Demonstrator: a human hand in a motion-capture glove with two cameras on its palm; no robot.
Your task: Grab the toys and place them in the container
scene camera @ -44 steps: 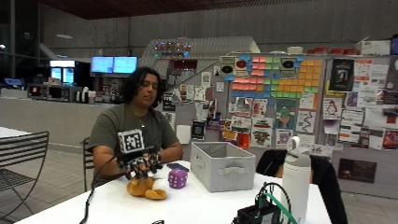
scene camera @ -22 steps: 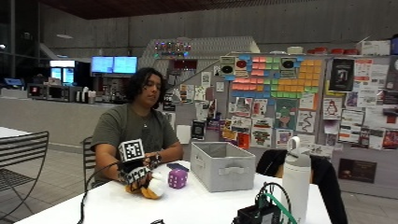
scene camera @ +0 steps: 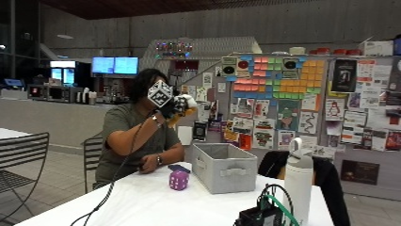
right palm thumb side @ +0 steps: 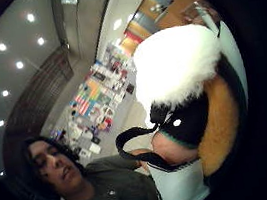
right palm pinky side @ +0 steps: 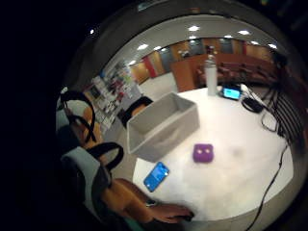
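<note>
Stuffed toy (scene camera: 183, 104), orange, black and white, held up at head height in the gloved right hand (scene camera: 169, 107), well above the table (scene camera: 150, 202). Fingers curled round it; thumb-side palm view filled by its white fur and orange flank (right palm thumb side: 212, 118), so close against the palm. Not yet over the container.

Purple cube toy (scene camera: 179, 180) on the table, just left of the grey container (scene camera: 222, 167), untouched. Same toy seen from above in the little-finger-side palm view (right palm pinky side: 203, 152), lying near the container's long wall (right palm pinky side: 166, 132). Container interior visible there: no toy inside as far as can be told.

Progress, judged: first toy lifted, none delivered. Left to do: carry the stuffed toy right and down into the container, release, then fetch the purple cube toy and drop it in too.

Bare left hand (scene camera: 149, 164) resting on the table's far edge, holding nothing as far as visible. Blue phone (right palm pinky side: 156, 176) flat on the table beside it. White bottle (scene camera: 299, 181) and a small device with cables (scene camera: 263, 216) near the camera, right of the container, well clear of the likely path.
</note>
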